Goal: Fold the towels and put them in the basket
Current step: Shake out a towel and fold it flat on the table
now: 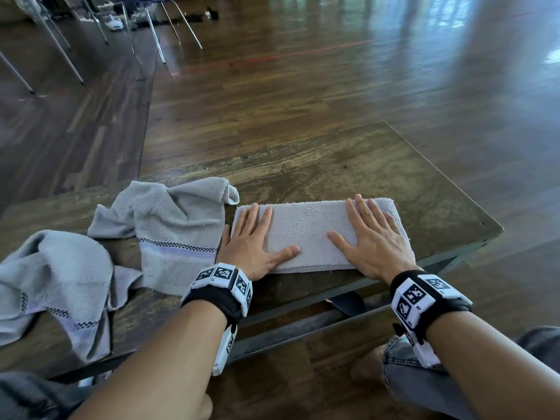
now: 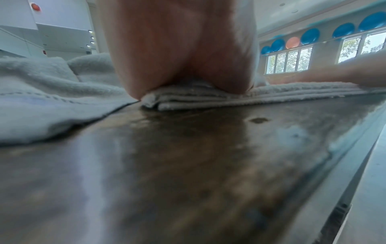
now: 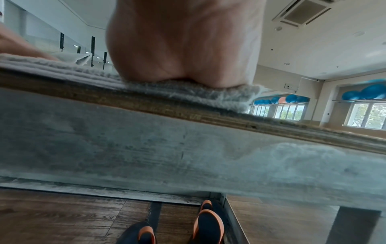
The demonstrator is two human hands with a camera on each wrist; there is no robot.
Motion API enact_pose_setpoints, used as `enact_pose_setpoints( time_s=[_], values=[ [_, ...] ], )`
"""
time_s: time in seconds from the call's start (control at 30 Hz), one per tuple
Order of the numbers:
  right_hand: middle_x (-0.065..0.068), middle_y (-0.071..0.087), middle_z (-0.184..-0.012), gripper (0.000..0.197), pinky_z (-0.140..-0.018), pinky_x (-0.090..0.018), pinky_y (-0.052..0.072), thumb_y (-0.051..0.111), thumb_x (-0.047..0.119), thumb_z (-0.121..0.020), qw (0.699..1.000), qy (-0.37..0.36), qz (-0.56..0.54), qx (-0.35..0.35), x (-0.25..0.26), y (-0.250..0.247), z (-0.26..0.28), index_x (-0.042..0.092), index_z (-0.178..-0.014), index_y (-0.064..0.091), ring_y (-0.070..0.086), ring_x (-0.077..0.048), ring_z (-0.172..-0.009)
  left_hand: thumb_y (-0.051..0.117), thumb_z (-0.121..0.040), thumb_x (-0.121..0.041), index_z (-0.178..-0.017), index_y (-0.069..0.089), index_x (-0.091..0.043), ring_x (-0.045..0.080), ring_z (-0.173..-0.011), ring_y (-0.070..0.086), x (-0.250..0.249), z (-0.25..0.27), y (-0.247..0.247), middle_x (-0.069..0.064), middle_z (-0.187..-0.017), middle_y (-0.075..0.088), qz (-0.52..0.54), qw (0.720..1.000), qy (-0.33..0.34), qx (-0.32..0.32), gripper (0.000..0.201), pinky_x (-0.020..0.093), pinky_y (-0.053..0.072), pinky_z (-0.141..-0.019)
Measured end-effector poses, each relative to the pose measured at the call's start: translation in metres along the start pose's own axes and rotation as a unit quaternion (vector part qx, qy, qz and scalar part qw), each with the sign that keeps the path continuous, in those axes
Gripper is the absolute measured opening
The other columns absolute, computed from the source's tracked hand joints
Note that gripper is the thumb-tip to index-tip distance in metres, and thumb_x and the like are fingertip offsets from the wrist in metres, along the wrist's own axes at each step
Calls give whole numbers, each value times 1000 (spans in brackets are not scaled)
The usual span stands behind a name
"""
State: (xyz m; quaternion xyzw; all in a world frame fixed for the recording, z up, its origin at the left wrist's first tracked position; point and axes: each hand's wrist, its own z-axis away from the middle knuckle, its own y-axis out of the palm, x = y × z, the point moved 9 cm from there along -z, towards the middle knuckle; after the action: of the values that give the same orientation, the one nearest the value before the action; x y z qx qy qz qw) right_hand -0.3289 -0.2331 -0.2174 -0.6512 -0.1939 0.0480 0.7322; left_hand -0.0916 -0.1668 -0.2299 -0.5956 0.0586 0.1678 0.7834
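Note:
A grey towel [image 1: 306,231], folded into a long strip, lies near the right end of the wooden table [image 1: 348,165]. My left hand [image 1: 257,237] presses flat on its left end with straight fingers. My right hand [image 1: 372,237] lies flat on its right end. The left wrist view shows the heel of the left hand [image 2: 179,62] on the layered edge of the folded towel [image 2: 208,100]. In the right wrist view the right hand [image 3: 183,54] presses the folded towel [image 3: 188,92] at the table's front edge. Two unfolded grey towels, one [image 1: 178,225] beside the strip and one [image 1: 54,283] at far left, lie crumpled. No basket shows.
The table ends just right of the folded towel, with its metal frame [image 1: 333,316] below the front edge. Chair legs [image 1: 157,28] stand on the wooden floor at the far left. My knee in jeans [image 1: 418,374] and shoes [image 3: 206,222] are under the table.

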Motion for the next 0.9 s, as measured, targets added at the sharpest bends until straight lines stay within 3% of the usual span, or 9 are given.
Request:
enact_pose_setpoints(
  time_s=[0.4, 0.5, 0.57, 0.6, 0.67, 0.73, 0.77, 0.83, 0.9],
  values=[
    [-1, -17, -168, 100, -126, -47, 0, 14, 81, -88, 997, 73, 4, 14, -26, -6, 8, 16, -160, -10, -16, -13, -154, 27, -51, -107, -151, -24, -44, 8, -146, -31, 6, 0, 1, -14, -159, -34, -9, 1000, -1, 28, 129, 45, -11, -122],
    [-6, -9, -169, 95, -125, -48, -3, 20, 75, -93, 998, 68, 14, 14, -17, -15, 7, 12, -161, -2, -15, -17, -155, 22, -48, -108, -151, -26, -41, 10, -147, -31, 4, 2, 1, -11, -159, -35, -21, 998, -17, 48, 132, 49, -9, -122],
    [-16, 15, -167, 81, -126, -49, 5, 29, 63, -98, 999, 2, 19, -42, 5, -34, 10, 9, -158, 16, -2, -25, -156, 20, -49, -107, -152, -26, -39, 13, -148, -29, 4, 4, 0, -8, -160, -33, -34, 998, -34, 43, 131, 51, -6, -122],
    [-17, 35, -158, 72, -123, -47, 16, 32, 56, -100, 995, -50, 26, -84, 21, -46, 16, 9, -154, 28, 17, -29, -153, 19, -51, -106, -152, -24, -37, 14, -149, -27, 4, 5, -1, -7, -161, -31, -42, 997, -45, 35, 130, 51, -5, -122],
    [-7, 64, -124, 55, -100, -39, 41, 34, 52, -98, 980, -142, 33, -134, 52, -59, 32, 16, -138, 45, 52, -26, -122, 18, -56, -104, -154, -21, -36, 15, -151, -23, 2, 9, -3, -5, -163, -26, -57, 996, -58, 19, 126, 53, -2, -122],
    [1, 68, -97, 47, -75, -38, 44, 33, 55, -97, 981, -177, 21, -72, 70, -49, 42, 25, -132, 44, 64, -25, -94, 15, -60, -102, -156, -16, -34, 17, -153, -17, 0, 15, -7, -2, -165, -20, -68, 996, -62, 5, 122, 54, 1, -122],
    [0, 69, -94, 47, -71, -39, 44, 32, 57, -97, 985, -171, 20, -19, 72, -39, 43, 28, -133, 40, 66, -28, -89, 13, -61, -102, -157, -12, -32, 18, -154, -11, -1, 19, -10, -1, -167, -15, -73, 995, -62, -4, 121, 53, 4, -122],
    [-7, 69, -102, 46, -71, -42, 47, 33, 58, -99, 990, -136, 13, 39, 66, -28, 36, 27, -134, 38, 67, -32, -91, 7, -66, -99, -159, 2, -30, 23, -154, 6, -5, 27, -21, 2, -168, 4, -93, 993, -64, -29, 116, 52, 13, -119],
    [-9, 68, -111, 45, -73, -42, 48, 35, 56, -100, 993, -107, 5, 41, 60, -32, 26, 24, -132, 41, 65, -33, -96, 7, -73, -94, -152, 29, -26, 27, -144, 30, -9, 32, -34, 7, -157, 32, -114, 989, -73, -52, 106, 50, 24, -114]
  ],
)
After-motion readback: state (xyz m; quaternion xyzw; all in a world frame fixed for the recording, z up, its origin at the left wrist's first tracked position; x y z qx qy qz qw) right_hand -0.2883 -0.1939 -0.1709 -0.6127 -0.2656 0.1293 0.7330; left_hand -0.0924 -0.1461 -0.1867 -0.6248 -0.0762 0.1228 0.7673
